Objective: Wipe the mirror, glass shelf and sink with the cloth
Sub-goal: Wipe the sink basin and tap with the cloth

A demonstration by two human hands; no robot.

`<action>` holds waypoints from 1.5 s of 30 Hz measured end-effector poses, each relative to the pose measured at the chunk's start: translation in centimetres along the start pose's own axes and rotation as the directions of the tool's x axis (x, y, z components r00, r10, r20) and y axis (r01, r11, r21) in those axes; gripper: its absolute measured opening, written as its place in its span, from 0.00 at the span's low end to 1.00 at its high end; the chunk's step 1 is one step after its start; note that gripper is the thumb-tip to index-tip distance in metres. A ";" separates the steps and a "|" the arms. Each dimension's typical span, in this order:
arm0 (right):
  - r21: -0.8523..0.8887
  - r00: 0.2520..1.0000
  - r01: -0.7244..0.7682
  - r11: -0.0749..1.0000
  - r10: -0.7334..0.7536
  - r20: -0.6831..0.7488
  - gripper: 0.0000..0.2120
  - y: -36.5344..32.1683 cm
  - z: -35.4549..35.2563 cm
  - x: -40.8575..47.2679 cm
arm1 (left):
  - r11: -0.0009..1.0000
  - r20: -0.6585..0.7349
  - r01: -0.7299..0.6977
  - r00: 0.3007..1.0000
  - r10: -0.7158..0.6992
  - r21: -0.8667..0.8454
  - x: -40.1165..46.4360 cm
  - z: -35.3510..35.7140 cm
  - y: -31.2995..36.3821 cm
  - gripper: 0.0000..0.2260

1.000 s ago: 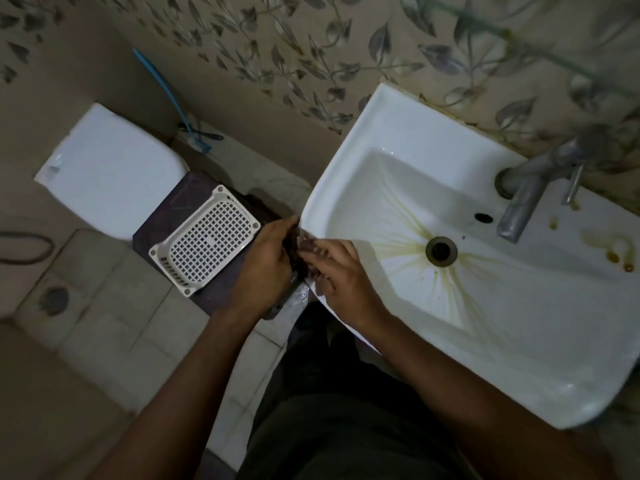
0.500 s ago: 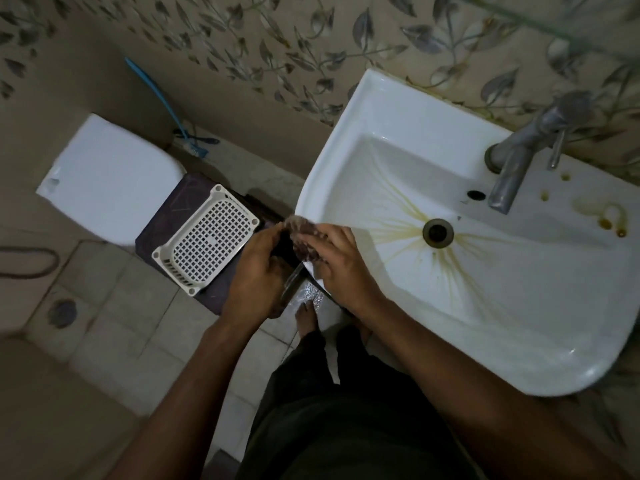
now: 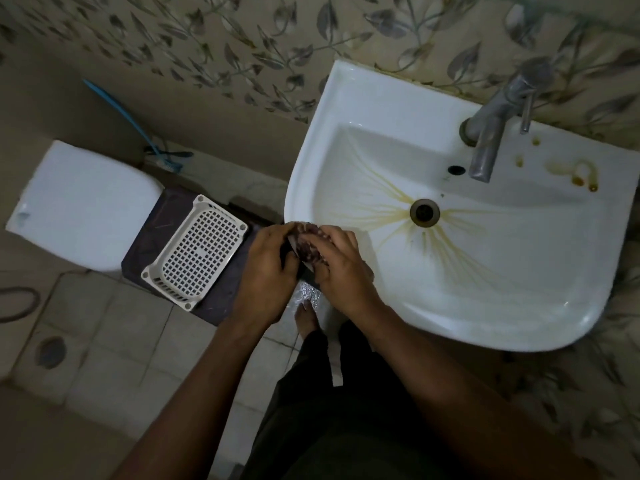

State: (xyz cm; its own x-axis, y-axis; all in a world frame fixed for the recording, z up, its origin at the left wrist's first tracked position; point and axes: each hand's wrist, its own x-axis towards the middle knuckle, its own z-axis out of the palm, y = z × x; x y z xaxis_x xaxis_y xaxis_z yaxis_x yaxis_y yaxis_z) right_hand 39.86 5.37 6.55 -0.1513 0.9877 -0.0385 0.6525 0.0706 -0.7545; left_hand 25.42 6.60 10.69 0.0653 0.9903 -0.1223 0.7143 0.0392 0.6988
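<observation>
A white wall-hung sink [image 3: 363, 98] fills the right of the view, its bowl streaked with yellow-brown stains running into the drain [image 3: 424, 211]. At the sink's front-left rim both my hands hold a small dark, wet cloth [image 3: 306, 244] bunched between them. My left hand [image 3: 266, 271] grips it from the left, and my right hand [image 3: 341, 268] curls round it from the right. Most of the cloth is hidden by my fingers. The mirror and the glass shelf are out of view.
A metal tap [image 3: 491, 133] stands at the sink's back right, with rust marks beside it. Left of the sink sit a white toilet lid [image 3: 79, 206], a dark stool carrying a white perforated basket [image 3: 197, 251], and a blue brush [image 3: 138, 129]. Wet floor tiles and my foot [image 3: 306, 320] lie below.
Both hands stay together on the cloth at the sink's left rim, working it slightly between the fingers. The camera has drifted, shifting the sink a little in view.
</observation>
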 end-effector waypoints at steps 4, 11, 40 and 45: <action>-0.051 0.997 -0.074 0.996 0.074 -0.005 0.23 1.7 -2.2 -3.8 | 0.999 0.033 -0.025 0.999 0.023 0.037 -0.8 0.5 -0.7 0.22; -0.065 0.950 -0.301 0.951 0.294 -0.103 0.18 1.1 -0.3 -2.3 | 0.974 0.135 -0.171 0.979 0.152 0.146 0.5 1.8 0.9 0.19; -0.284 0.599 -0.708 0.646 0.338 -0.726 0.22 13.1 -9.8 -15.3 | 0.849 0.569 -0.528 0.704 0.424 0.021 -1.5 10.3 7.9 0.15; -0.322 0.659 -0.643 0.695 0.287 -0.696 0.18 9.9 -5.7 -15.1 | 0.812 0.624 -0.584 0.632 0.459 -0.005 -1.8 14.1 12.3 0.16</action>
State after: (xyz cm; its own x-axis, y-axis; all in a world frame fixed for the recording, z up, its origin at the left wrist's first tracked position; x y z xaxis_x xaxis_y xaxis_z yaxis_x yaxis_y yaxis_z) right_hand 52.81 -8.01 3.36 0.6041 0.7677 0.2137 0.7898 -0.5410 -0.2892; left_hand 43.85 3.40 9.56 0.8042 0.5609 -0.1966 0.5379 -0.5461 0.6422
